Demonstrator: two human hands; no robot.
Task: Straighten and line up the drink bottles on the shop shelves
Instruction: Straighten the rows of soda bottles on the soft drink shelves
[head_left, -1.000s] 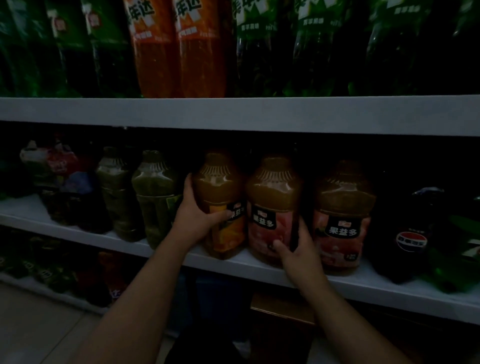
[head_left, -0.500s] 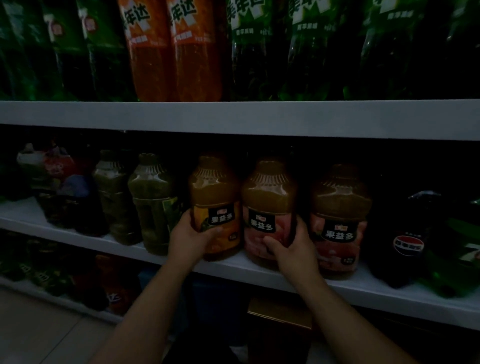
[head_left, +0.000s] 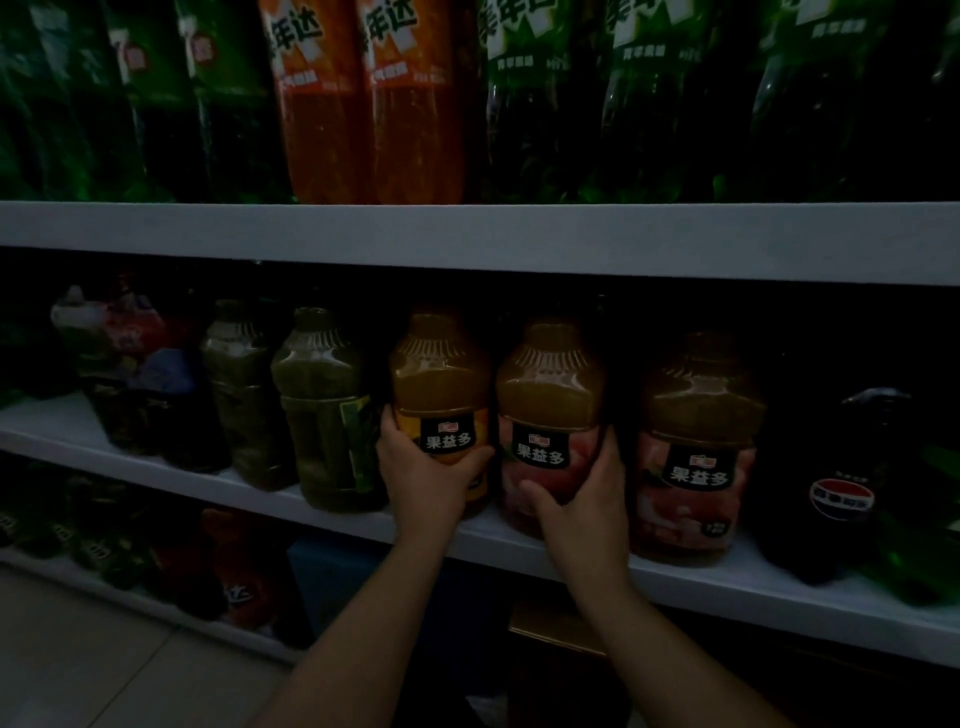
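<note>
Both hands on juice bottles, middle shelf (head_left: 519, 543).
Left hand (head_left: 421, 475) wraps orange-label bottle (head_left: 441, 410); right hand (head_left: 584, 501) grips pink-label bottle (head_left: 550, 415); both upright, just beside each other.

Floor (head_left: 78, 665): pale tiles, seen at the lower left of the view; thin joint lines are shown running at a slant; the surface is dimly lit and darkens towards the right.

Blue item (head_left: 332, 577): a flat blue front is seen low in the view, left of centre, just above the floor; its kind cannot be told.

Brown box (head_left: 556, 623): placed right of the blue item, apart from it; its golden-brown top edge is caught by the light; the lower part is lost in shadow.

Pale scrap (head_left: 485, 706): glimpsed at the bottom edge, below the brown box; not identified.
</note>
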